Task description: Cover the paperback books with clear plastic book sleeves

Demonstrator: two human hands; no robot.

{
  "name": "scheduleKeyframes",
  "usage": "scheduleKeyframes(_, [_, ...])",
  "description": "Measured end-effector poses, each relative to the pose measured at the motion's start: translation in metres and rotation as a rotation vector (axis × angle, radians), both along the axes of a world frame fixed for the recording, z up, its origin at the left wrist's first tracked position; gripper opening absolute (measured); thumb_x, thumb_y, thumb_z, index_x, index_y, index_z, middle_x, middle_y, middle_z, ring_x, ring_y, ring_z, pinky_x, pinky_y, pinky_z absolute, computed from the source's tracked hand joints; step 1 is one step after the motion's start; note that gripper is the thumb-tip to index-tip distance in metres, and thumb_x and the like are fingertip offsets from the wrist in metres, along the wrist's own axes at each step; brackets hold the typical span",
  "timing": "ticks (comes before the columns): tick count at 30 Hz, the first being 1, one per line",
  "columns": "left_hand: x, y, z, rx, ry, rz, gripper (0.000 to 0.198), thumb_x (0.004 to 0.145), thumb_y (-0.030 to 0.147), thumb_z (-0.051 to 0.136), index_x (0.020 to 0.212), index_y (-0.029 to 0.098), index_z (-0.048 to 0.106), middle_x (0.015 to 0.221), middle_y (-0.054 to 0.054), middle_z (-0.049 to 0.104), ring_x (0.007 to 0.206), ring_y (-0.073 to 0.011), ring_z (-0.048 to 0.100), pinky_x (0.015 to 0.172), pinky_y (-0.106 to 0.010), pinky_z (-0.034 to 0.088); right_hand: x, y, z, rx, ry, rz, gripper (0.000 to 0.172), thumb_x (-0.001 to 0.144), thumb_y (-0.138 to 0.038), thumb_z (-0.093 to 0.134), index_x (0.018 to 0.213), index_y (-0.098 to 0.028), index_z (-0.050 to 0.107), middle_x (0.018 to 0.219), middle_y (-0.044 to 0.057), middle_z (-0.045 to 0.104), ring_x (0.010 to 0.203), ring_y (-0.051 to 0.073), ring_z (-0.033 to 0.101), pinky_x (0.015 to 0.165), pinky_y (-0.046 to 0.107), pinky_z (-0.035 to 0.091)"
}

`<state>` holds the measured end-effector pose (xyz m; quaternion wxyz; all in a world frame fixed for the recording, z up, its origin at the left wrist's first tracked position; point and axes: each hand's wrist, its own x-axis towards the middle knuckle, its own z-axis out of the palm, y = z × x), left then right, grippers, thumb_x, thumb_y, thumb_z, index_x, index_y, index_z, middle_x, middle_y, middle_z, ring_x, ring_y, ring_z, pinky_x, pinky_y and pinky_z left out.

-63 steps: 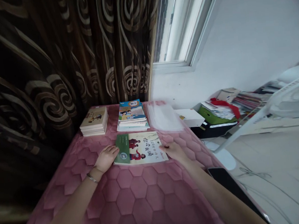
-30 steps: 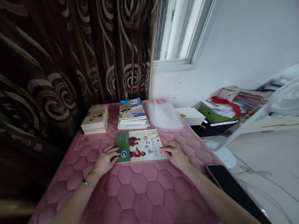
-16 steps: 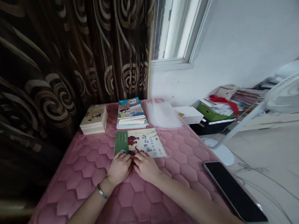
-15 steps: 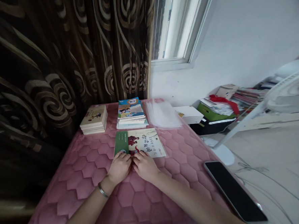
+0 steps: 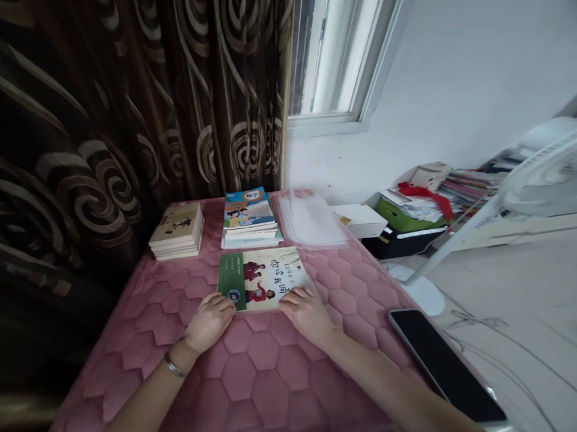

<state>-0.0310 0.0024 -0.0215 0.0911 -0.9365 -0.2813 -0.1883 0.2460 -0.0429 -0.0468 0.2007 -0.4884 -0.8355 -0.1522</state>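
A book with a green and cream cover, drawn figures and Chinese characters lies flat, turned sideways, on the pink padded table cover. At its near left corner is my left hand, fingers bent and closed on the edge. My right hand grips the same near edge toward the right corner, its fingers covering part of the printed title. Both thumbs are mostly hidden. A clear, shiny margin seems to show along the book's right side.
Behind the book stand a stack of cream books, a stack with a blue textbook on top, and clear plastic sheets. A phone lies at the table's right edge. A white fan stands on the floor beyond.
My hands have slid apart along the book's near edge, the left one leftward and the right one rightward. More of the cover's figures now show between them.
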Motion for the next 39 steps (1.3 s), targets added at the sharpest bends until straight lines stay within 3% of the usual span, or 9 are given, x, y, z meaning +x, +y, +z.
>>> scheduleKeyframes(6, [-0.024, -0.002, -0.002, -0.062, 0.011, 0.035, 0.024, 0.091, 0.014, 0.047, 0.095, 0.023, 0.069, 0.095, -0.001, 0.071, 0.090, -0.0143, 0.062, 0.095, -0.035, 0.040, 0.042, -0.012, 0.003, 0.009, 0.058, -0.040, 0.019, 0.091, -0.016, 0.056, 0.079, -0.022, 0.070, 0.081, 0.002, 0.070, 0.081, 0.018, 0.056, 0.076, 0.032, 0.036])
scheduleKeyframes(15, [-0.031, -0.001, -0.007, -0.126, -0.054, 0.027, 0.033, 0.087, 0.005, 0.046, 0.098, 0.024, 0.070, 0.097, -0.002, 0.073, 0.091, -0.0143, 0.064, 0.092, -0.034, 0.045, 0.070, -0.021, -0.001, 0.006, 0.050, -0.080, 0.022, 0.091, -0.014, 0.052, 0.084, -0.021, 0.072, 0.082, 0.003, 0.070, 0.079, 0.018, 0.057, 0.077, 0.030, 0.040])
scheduleKeyframes(22, [-0.036, 0.002, -0.013, -0.118, -0.159, 0.026, 0.031, 0.088, 0.010, 0.046, 0.095, 0.025, 0.072, 0.091, -0.002, 0.073, 0.086, -0.0141, 0.065, 0.088, -0.033, 0.049, 0.075, -0.022, -0.004, -0.022, 0.061, -0.084, 0.022, 0.090, -0.014, 0.052, 0.088, -0.022, 0.073, 0.082, 0.005, 0.069, 0.082, 0.019, 0.057, 0.077, 0.032, 0.042])
scheduleKeyframes(31, [-0.033, -0.003, -0.011, -0.103, -0.224, 0.134, 0.022, 0.090, 0.019, 0.049, 0.086, 0.023, 0.070, 0.080, -0.001, 0.073, 0.076, -0.0143, 0.064, 0.086, -0.034, 0.046, 0.076, -0.019, -0.008, -0.041, 0.215, -0.088, 0.025, 0.092, -0.017, 0.051, 0.082, -0.022, 0.074, 0.081, 0.004, 0.069, 0.079, 0.017, 0.058, 0.076, 0.030, 0.044])
scheduleKeyframes(39, [-0.033, -0.005, -0.011, -0.082, -0.143, 0.092, 0.027, 0.089, 0.011, 0.048, 0.089, 0.025, 0.071, 0.081, 0.000, 0.071, 0.078, -0.0148, 0.063, 0.089, -0.036, 0.041, 0.081, -0.019, -0.010, -0.057, 0.252, -0.076, 0.028, 0.089, -0.009, 0.051, 0.089, -0.024, 0.075, 0.085, 0.003, 0.069, 0.082, 0.018, 0.057, 0.077, 0.030, 0.045])
